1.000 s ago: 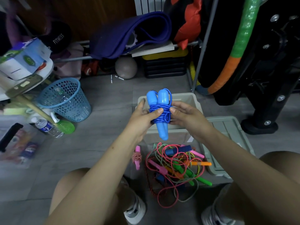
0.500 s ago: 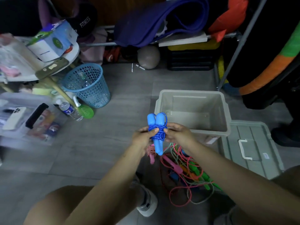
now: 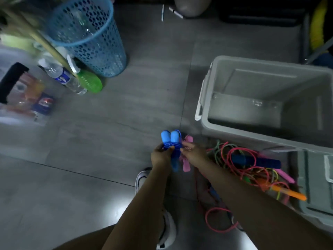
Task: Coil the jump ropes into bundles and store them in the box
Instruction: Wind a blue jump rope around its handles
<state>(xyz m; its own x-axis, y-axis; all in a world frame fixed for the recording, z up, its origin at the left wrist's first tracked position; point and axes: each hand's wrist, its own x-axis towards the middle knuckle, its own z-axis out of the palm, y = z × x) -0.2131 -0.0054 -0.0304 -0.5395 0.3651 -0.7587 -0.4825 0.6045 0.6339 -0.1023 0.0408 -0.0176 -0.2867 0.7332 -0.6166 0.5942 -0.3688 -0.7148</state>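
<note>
Both hands have dropped lower; left hand [image 3: 161, 156] and right hand [image 3: 192, 154] still pinch the wound blue rope bundle [image 3: 170, 147], box [image 3: 266, 134] still empty.

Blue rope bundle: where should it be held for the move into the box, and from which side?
Around the wrapped middle of the blue rope bundle, where the cord binds both handles together; gripping there probably keeps the coil from loosening. The left hand and right hand already pinch it from either side at that band. The handle ends stick out above and below, so a sideways grip suits it. The box stands open to the right.
</note>
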